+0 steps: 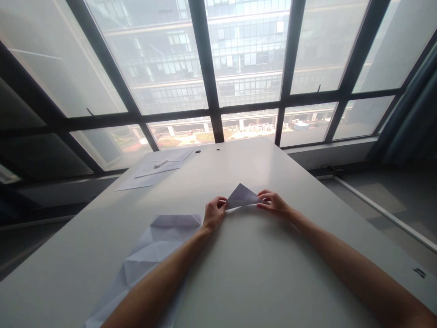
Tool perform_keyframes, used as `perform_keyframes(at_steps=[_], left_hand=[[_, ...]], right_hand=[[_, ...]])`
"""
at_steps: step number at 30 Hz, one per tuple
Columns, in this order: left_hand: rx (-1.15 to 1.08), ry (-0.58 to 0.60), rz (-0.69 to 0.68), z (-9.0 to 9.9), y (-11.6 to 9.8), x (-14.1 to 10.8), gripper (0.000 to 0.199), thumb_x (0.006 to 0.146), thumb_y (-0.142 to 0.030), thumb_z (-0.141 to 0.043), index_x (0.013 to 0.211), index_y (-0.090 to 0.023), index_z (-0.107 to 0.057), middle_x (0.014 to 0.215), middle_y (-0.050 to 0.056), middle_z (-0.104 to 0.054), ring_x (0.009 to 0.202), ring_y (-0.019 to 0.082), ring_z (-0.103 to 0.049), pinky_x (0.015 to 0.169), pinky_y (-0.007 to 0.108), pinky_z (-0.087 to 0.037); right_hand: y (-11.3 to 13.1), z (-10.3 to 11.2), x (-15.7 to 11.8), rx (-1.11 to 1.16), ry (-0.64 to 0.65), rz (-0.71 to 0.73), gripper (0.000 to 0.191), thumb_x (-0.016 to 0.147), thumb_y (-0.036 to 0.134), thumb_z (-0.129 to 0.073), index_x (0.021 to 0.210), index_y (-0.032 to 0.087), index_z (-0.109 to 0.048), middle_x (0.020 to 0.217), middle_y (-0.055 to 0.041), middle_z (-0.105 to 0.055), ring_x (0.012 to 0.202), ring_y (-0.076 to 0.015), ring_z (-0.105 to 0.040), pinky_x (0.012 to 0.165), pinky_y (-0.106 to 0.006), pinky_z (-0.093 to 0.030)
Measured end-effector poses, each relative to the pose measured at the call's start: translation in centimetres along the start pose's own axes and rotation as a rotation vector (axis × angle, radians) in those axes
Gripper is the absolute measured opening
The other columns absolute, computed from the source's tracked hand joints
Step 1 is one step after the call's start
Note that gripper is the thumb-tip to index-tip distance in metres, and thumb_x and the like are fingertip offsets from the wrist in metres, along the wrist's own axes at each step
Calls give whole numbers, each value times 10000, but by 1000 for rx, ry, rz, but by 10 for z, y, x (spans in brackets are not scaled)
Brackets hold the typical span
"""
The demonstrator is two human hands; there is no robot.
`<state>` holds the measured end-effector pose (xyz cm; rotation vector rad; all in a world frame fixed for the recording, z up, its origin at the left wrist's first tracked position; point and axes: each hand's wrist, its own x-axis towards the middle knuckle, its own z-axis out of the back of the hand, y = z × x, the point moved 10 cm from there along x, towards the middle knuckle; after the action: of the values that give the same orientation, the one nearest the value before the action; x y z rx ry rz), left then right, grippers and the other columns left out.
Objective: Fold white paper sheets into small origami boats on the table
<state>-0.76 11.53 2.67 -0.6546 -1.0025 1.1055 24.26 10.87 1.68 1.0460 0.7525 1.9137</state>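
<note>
A small sheet of paper folded into a triangle (243,196) is held just over the white table (218,273), its peak pointing away from me. My left hand (215,211) pinches its left corner between thumb and fingers. At the opposite corner, my right hand (273,203) grips the paper the same way. Beside and partly under my left forearm lies a larger creased sheet of paper (150,246) with several fold lines; the arm hides part of it.
Flat papers (139,181) lie at the table's far left, with a small white pen-like object (161,164) on top. Two round holes sit near the far edge. Large windows (246,54) rise beyond the table, and a dark curtain (403,123) hangs at right.
</note>
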Motion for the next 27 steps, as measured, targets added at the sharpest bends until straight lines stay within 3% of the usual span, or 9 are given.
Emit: perform_keyframes(at_steps=[6,11,16,22,27], left_hand=[[7,-7,-14,0,1,0,175,827,-317,-665,938,-191,-715,831,59,-767,783,226,-724,731,320,-547],[-7,-12,-18,0,0,0,173,823,-317,-676,935,-190,-711,821,57,-765,775,227,-724,726,321,-545],[4,-3,-20,0,-4,-1,157,821,-293,-661,924,-183,-705,819,66,-765,769,230,-725,718,323,-553],[16,2,-17,-1,-3,-1,167,818,-292,-656,933,-181,-704,826,67,-765,771,226,-722,735,330,-552],[-56,25,5,-4,2,0,208,806,-344,-681,932,-178,-696,823,63,-763,777,227,-722,736,329,-554]], right_hand=[[-3,2,2,-204,-32,64,65,810,254,-697,802,222,-754,971,-78,-672,815,-208,-610,760,-355,-523],[-4,2,2,-272,-46,86,102,793,194,-669,818,242,-755,942,-80,-672,923,-246,-582,834,-382,-483],[-8,8,2,-192,-117,15,156,843,232,-573,873,204,-724,800,-51,-636,751,-201,-566,729,-335,-464],[-17,18,0,35,-200,-110,285,839,330,-568,1091,202,-605,673,39,-544,614,-151,-513,599,-273,-413],[-16,23,0,196,-218,-144,250,802,391,-616,950,227,-500,656,46,-560,596,-145,-527,552,-255,-405]])
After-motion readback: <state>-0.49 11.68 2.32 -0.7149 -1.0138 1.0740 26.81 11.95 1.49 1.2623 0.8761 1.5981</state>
